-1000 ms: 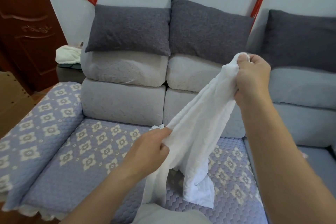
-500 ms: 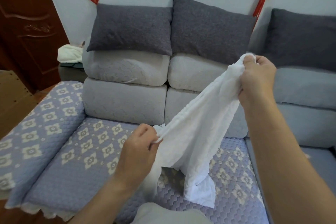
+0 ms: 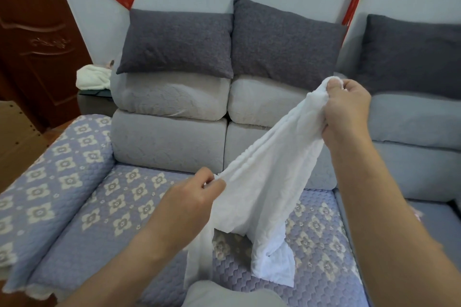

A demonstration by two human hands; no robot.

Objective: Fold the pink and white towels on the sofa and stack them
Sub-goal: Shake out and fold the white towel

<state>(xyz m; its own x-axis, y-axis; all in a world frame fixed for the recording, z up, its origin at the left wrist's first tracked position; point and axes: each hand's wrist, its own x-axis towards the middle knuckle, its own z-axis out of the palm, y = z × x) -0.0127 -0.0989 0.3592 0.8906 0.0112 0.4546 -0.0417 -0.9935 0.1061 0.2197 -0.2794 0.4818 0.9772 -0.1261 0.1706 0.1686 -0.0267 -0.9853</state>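
Observation:
A white towel (image 3: 264, 192) hangs stretched between both hands above the sofa seat (image 3: 104, 219). My left hand (image 3: 192, 197) pinches its lower left edge near the middle of the view. My right hand (image 3: 346, 112) grips a bunched corner higher up on the right. The towel's loose ends droop onto the purple flower-patterned seat cover. A small pink patch (image 3: 417, 214) shows at the right past my forearm; I cannot tell what it is.
Three dark grey pillows (image 3: 179, 42) rest on the grey back cushions (image 3: 172, 99). A cream cloth (image 3: 93, 80) lies on a side table left of the sofa. A brown door (image 3: 32, 40) stands at far left. A padded armrest (image 3: 47, 177) borders the seat's left side.
My left hand slid left along the towel edge, spreading the cloth wider. My right hand stayed raised, shifting slightly right.

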